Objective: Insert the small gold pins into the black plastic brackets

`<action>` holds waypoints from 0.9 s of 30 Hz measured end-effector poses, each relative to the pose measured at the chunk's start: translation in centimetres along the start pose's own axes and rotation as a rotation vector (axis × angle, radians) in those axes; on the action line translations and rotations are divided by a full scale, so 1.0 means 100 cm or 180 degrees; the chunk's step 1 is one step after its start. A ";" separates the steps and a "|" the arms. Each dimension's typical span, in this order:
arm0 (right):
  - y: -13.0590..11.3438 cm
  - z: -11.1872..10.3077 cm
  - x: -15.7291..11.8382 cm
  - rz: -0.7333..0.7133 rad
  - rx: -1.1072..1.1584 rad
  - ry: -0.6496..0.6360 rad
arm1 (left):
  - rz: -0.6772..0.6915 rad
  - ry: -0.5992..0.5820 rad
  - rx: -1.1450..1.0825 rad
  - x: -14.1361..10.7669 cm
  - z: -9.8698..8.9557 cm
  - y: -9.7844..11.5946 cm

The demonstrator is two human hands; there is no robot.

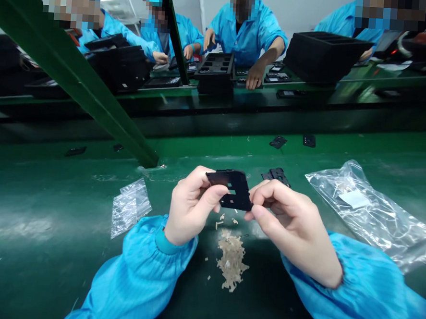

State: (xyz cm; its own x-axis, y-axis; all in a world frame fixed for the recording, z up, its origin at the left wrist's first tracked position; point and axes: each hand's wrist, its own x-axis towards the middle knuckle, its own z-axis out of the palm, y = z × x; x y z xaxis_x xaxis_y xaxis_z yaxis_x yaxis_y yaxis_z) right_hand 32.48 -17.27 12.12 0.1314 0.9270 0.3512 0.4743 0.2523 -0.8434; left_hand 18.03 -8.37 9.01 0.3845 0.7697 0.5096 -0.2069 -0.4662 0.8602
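Left hand [191, 208] grasping black cover [240, 192] at centre; right hand [291, 227] pinching its four-o'clock corner. Doing it well: left hand bracing firmly, right hand pressing lightly (thin cover may be bending). Lying left to right: two dark pieces [75, 151], ten o'clock; small clear bags [130, 210], eight, number unclear; one tan scrap pile [231, 261], six; two far black plates [309, 141], toward two; one large clear bag [378, 222], three.

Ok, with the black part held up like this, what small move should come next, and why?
I'd suggest the right hand work gently along the right edge of the black part: that hand's fingertips are at that edge, while the left hand holds the opposite side, thumb over the near face.
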 end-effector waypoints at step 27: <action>-0.004 -0.005 0.006 0.0410 0.0496 -0.0425 | -0.0174 -0.0280 -0.0499 0.005 0.001 -0.002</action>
State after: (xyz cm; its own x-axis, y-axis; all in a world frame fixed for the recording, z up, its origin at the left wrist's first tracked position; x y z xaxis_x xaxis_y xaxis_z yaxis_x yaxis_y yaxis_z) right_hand 32.80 -16.90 12.85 0.0609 0.9802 0.1883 0.3196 0.1596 -0.9340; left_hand 18.37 -7.94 9.13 0.4747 0.7477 0.4643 -0.3186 -0.3458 0.8826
